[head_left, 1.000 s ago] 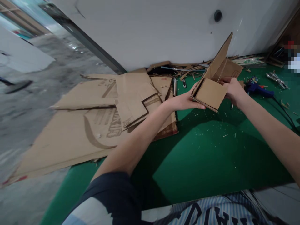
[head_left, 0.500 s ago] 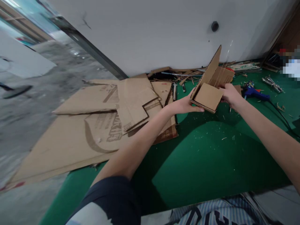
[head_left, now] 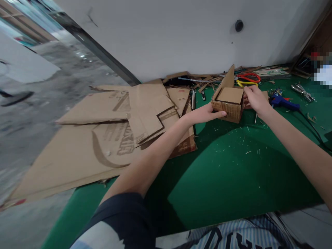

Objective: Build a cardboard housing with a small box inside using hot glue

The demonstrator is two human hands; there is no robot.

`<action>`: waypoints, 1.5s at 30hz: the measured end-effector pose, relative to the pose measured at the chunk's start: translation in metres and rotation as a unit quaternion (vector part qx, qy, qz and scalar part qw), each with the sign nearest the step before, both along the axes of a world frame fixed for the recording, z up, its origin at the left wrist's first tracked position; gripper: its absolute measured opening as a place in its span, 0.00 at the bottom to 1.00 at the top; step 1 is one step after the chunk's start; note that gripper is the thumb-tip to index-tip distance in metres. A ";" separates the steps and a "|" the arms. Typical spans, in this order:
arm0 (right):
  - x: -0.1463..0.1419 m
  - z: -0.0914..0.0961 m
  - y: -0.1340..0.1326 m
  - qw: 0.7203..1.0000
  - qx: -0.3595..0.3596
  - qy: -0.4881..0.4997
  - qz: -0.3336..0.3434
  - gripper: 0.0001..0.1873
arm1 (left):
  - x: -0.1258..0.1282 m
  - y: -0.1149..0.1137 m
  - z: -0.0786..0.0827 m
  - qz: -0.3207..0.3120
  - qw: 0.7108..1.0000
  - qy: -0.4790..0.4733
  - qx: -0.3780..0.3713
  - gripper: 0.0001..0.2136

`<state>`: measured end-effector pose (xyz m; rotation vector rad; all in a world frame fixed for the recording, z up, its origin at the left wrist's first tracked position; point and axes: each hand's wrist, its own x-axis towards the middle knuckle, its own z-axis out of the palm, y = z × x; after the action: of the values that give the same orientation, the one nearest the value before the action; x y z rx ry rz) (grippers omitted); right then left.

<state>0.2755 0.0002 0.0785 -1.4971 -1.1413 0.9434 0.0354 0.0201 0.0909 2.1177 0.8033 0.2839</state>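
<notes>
Between both hands is a small cardboard box (head_left: 228, 110) with a flat square panel on top and a taller flap standing at its back left. My left hand (head_left: 206, 113) grips the box's left end, its thumb lying along the front wall and the other fingers hidden. At the right end, my right hand (head_left: 255, 99) has its fingers closed against the box's edge. Behind it lie scissors (head_left: 250, 79) with red and yellow handles. Just right of my right hand rests a blue glue gun (head_left: 284, 102) with a dark cord.
Large flattened cardboard sheets (head_left: 77, 152) cover the left of the green table (head_left: 215, 186). Cardboard scraps (head_left: 178, 75) lie along the white wall (head_left: 166, 38). A utility knife (head_left: 203, 95) lies behind my left hand. At the right is a clear plastic packet (head_left: 302, 92).
The box has tipped so that its front wall faces me, and its upright flap sits lower. The scissors behind it have come into view. Both hands stay on the box.
</notes>
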 end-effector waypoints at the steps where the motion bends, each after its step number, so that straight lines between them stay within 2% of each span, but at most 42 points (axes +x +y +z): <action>1: 0.002 0.001 0.001 0.999 0.037 -0.032 -0.007 0.18 | 0.001 -0.002 0.005 0.002 1.000 0.011 0.018 0.33; 3: 0.004 0.005 0.000 0.991 0.107 -0.079 -0.005 0.22 | 0.000 -0.008 0.019 0.033 0.994 0.083 0.066 0.29; 5: 0.003 0.013 -0.006 0.977 0.173 -0.123 0.021 0.25 | -0.002 -0.016 0.036 0.083 0.964 0.225 0.114 0.27; 7: 0.001 0.025 -0.017 0.951 0.235 -0.189 0.064 0.28 | -0.004 -0.028 0.053 0.088 0.925 0.341 0.143 0.31; 9: -0.004 0.036 -0.029 0.913 0.277 -0.277 0.117 0.30 | -0.003 -0.042 0.064 0.080 0.907 0.385 0.153 0.31; 12: -0.012 0.044 -0.043 0.852 0.292 -0.390 0.192 0.31 | 0.005 -0.065 0.061 0.069 0.916 0.364 0.151 0.28; 14: -0.017 0.043 -0.046 0.834 0.280 -0.427 0.211 0.29 | 0.013 -0.076 0.048 0.096 0.920 0.339 0.171 0.24; 18: -0.024 0.031 -0.042 0.839 0.257 -0.441 0.189 0.26 | 0.026 -0.086 0.018 0.158 0.923 0.289 0.200 0.17; 21: -0.024 0.024 -0.036 0.848 0.268 -0.418 0.183 0.28 | 0.028 -0.084 0.007 0.184 0.928 0.256 0.198 0.12; 25: -0.013 0.017 -0.026 0.869 0.291 -0.351 0.190 0.28 | 0.019 -0.076 0.004 0.199 0.928 0.244 0.198 0.12; 27: -0.007 0.012 -0.022 0.886 0.280 -0.318 0.187 0.25 | 0.013 -0.070 0.004 0.207 0.928 0.235 0.199 0.12; 30: -0.004 0.005 -0.019 0.902 0.252 -0.300 0.181 0.28 | 0.007 -0.063 0.002 0.214 0.931 0.229 0.186 0.13; 34: -0.013 0.000 -0.020 0.898 0.248 -0.324 0.163 0.27 | 0.006 -0.059 0.001 0.212 0.933 0.229 0.178 0.13; 38: -0.019 -0.002 -0.017 0.890 0.263 -0.354 0.112 0.24 | 0.006 -0.059 0.002 0.211 0.933 0.225 0.182 0.12; 45: -0.015 -0.011 -0.004 0.891 0.265 -0.365 0.053 0.24 | 0.004 -0.059 0.001 0.211 0.934 0.225 0.181 0.12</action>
<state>0.2609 -0.0034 0.0678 -1.3488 -1.8525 0.0574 0.0397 -0.0385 0.0923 2.3709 1.5887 0.1765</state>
